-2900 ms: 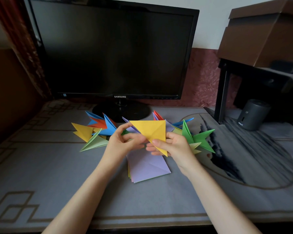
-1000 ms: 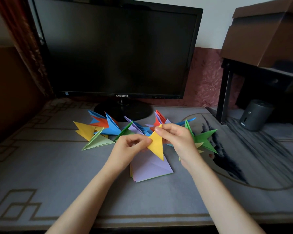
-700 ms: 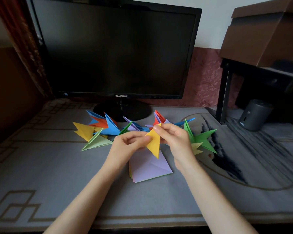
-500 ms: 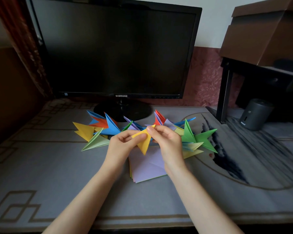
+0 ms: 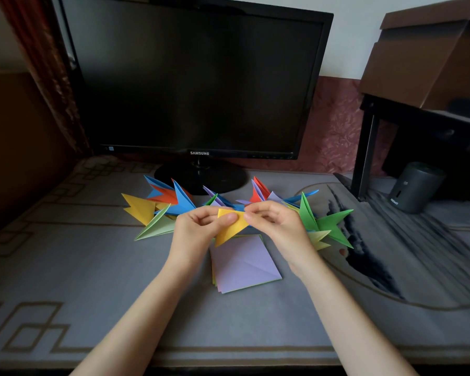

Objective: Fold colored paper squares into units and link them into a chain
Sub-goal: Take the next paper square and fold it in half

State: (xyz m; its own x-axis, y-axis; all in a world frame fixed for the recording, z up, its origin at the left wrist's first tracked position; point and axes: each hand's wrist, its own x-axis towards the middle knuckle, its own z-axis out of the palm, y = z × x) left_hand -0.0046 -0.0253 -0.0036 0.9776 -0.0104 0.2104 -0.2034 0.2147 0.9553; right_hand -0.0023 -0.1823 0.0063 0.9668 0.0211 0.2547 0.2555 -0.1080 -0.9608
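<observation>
In the head view, a yellow folded paper triangle [image 5: 232, 225] is held above the grey patterned counter [image 5: 92, 280], just over a stack of flat paper squares topped by a lilac sheet [image 5: 244, 263]. It is pinched at its upper left edge between the thumb and curled fingers of the left hand [image 5: 198, 229]. Its upper right corner is pinched by the fingertips of the right hand [image 5: 277, 223]. Neither hand is spread. The unit is kept off the surface, most likely so that its flaps can be worked from both sides and a crease sharpened between the fingertips. Its long point is turned down and to the left, clear of the fingers, so the tip is left uncrushed.

Behind the hands, a chain of linked pointed paper units in yellow, blue, red, lilac and green [image 5: 329, 226] is laid in an arc across the counter. It is near enough, it seems, for the yellow unit to be slotted in without a long reach. The stack is set directly below the hands, probably so that the next sheet can be taken easily. A black monitor [image 5: 196, 77] is seen behind the chain. A brown cardboard box [image 5: 432, 55] and a dark cylindrical speaker [image 5: 415, 185] are seen at the right, well apart from the work.
</observation>
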